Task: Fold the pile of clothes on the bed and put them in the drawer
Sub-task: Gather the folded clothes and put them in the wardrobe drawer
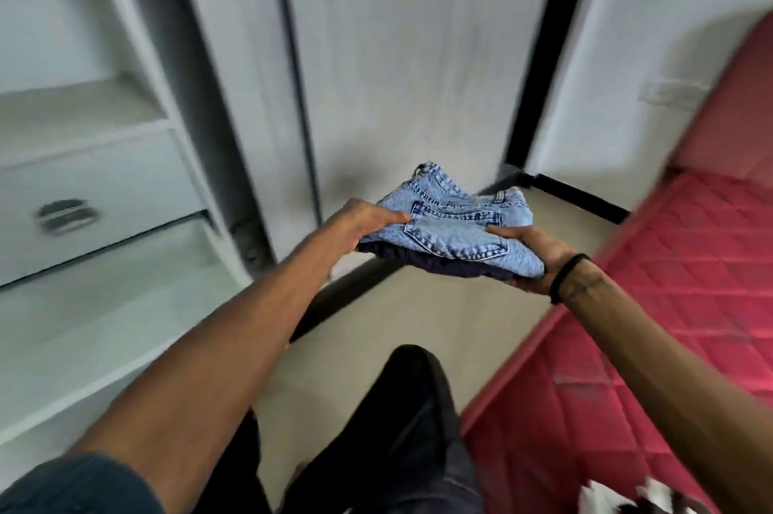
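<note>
Single head-worn wide-angle view, looking forward and down from above the grip on folded jeans [456,229]. Close range, arm's reach. Drawer unit [96,195] left of grip, bed [669,283] right. Edges motion-blurred.

Red quilted bed [669,304] at right, a black-and-white cloth [627,494] lying on its near corner; beige floor [418,317] beside the bed.
</note>
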Motion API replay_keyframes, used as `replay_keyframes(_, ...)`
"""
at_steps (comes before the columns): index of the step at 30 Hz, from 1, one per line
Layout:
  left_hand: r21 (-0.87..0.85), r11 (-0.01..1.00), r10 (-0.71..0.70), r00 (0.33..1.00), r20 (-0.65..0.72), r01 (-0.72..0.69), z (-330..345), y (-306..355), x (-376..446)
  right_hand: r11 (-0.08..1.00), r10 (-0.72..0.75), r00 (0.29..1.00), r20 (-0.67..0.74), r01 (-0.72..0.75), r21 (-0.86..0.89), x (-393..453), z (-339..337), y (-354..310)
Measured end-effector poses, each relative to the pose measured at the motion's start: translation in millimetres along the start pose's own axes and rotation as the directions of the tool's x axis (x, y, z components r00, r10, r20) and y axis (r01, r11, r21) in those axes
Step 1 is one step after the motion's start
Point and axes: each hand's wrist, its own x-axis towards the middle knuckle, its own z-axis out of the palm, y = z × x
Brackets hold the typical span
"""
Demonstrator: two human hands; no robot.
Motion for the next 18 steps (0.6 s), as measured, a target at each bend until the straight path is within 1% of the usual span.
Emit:
replay_keyframes(2, -0.044, 0.999, -0.02, 0.989, -0.145, 0.014, -69.3, -22.9, -24.0, 0.998, 0.013, 0.993, 0.118, -0.006, -0.057, 19.9, 66.3, -5.9)
replay_keyframes(5, -0.124, 0.992, -0.051, 0.952, -0.302, 0.014, -156.4, -62.3, -64.6, 0.994, 0.029, 0.968, 0.248, -0.001, -0.112, 42.1, 164.3, -4.2)
replay_keyframes(7, -0.201, 0.979, -0.105, 0.917, -0.385, 0.028, -208.2, -93.9, -93.8, 0.988, 0.055, 0.937, 0.344, -0.001, -0.156, 56.2, 229.1, 6.4)
replay_keyframes(10, -0.289, 0.957, -0.176, 0.866, -0.468, 0.039, -266.0, -146.1, -125.6, 0.978, 0.1, 0.886, 0.452, -0.004, -0.209, 73.4, 312.9, 27.2)
replay_keyframes(12, -0.327, 0.944, -0.221, 0.831, -0.51, 0.049, -294.7, -180.6, -141.0, 0.965, 0.144, 0.859, 0.491, -0.013, -0.26, 86.6, 359.6, 45.8)
replay_keyframes(14, -0.381, 0.922, -0.273, 0.811, -0.518, 0.067, -315.1, -213.5, -149.4, 0.949, 0.2, 0.839, 0.505, -0.037, -0.314, 102.3, 395.6, 67.9)
replay_keyframes(18, -0.444, 0.883, -0.401, 0.732, -0.551, 0.149, -357.1, -287.2, -139.1, 0.903, 0.299, 0.83, 0.472, -0.086, -0.421, 154.6, 462.0, 118.4)
